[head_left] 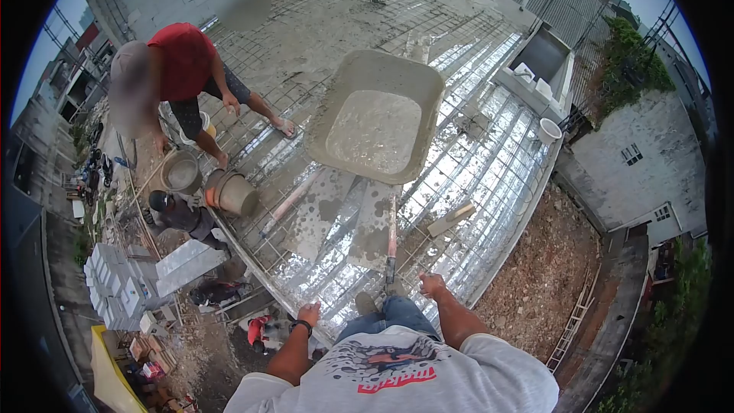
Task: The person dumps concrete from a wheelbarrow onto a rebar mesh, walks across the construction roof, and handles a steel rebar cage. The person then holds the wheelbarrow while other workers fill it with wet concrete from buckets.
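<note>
Wheelbarrow [375, 69] stands with its handles [392, 237] toward the left hand [308, 313] and right hand [433, 284], likely for easy reach; both hang behind it, half-curled, seemingly empty.

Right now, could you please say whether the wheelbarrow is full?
Not full: the wheelbarrow has its inner walls showing around a grey bottom; depth unclear.

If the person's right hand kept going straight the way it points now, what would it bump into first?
Probably the wheelbarrow's right handle, which lies ahead and slightly left of the right hand. Depth is unclear from this view, so it might pass above it.
</note>
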Demonstrator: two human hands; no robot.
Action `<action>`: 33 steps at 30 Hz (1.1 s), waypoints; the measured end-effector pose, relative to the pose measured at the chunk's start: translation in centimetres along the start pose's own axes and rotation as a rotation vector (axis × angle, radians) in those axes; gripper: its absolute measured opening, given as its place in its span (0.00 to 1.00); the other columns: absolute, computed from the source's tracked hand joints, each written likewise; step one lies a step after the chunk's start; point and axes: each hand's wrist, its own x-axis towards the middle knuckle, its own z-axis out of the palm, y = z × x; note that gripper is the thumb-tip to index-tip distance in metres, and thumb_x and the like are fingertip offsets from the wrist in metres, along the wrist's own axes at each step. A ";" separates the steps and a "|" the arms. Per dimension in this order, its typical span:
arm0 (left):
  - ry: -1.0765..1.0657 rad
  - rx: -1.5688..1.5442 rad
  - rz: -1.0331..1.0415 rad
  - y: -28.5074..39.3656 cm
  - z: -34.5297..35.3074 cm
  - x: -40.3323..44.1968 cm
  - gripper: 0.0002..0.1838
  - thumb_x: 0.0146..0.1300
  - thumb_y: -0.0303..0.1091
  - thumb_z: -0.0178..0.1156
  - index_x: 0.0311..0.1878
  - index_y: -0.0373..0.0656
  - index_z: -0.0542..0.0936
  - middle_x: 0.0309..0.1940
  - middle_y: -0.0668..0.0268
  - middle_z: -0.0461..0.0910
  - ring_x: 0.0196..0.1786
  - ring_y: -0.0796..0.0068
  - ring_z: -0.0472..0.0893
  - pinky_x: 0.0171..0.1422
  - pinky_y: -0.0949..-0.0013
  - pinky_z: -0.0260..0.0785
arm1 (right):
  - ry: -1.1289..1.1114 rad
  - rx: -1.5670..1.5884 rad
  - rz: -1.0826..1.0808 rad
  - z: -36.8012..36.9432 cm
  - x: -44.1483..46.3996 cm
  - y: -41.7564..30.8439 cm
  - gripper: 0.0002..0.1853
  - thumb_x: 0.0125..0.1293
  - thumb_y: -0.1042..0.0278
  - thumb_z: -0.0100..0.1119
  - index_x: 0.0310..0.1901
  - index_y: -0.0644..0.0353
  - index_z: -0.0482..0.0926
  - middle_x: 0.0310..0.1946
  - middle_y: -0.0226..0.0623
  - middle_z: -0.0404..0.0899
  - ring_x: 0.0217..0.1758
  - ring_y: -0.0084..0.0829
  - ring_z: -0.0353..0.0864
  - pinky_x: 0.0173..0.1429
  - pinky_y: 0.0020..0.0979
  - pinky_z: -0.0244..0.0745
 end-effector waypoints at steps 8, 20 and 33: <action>-0.024 0.011 -0.023 -0.1 1.8 0.7 0.20 0.63 0.53 0.61 0.44 0.45 0.74 0.32 0.67 0.80 0.26 0.75 0.76 0.27 0.66 0.68 | -0.054 -0.066 -0.101 0.3 6.3 2.9 0.25 0.67 0.43 0.50 0.44 0.59 0.80 0.29 0.41 0.83 0.31 0.36 0.84 0.40 0.38 0.79; 0.054 -0.104 -0.055 5.1 6.7 -2.2 0.20 0.65 0.51 0.59 0.41 0.40 0.77 0.32 0.63 0.83 0.28 0.74 0.81 0.28 0.68 0.70 | -0.029 -0.181 -0.035 -4.3 7.1 -4.1 0.26 0.67 0.44 0.55 0.38 0.66 0.80 0.30 0.39 0.83 0.29 0.33 0.84 0.32 0.35 0.78; 0.073 -0.235 -0.005 1.4 4.6 -1.7 0.19 0.67 0.46 0.59 0.40 0.36 0.75 0.31 0.59 0.83 0.29 0.75 0.81 0.32 0.72 0.75 | -0.032 -0.347 -0.093 -7.7 4.2 -10.2 0.38 0.62 0.38 0.56 0.49 0.77 0.76 0.46 0.62 0.79 0.52 0.49 0.81 0.57 0.39 0.73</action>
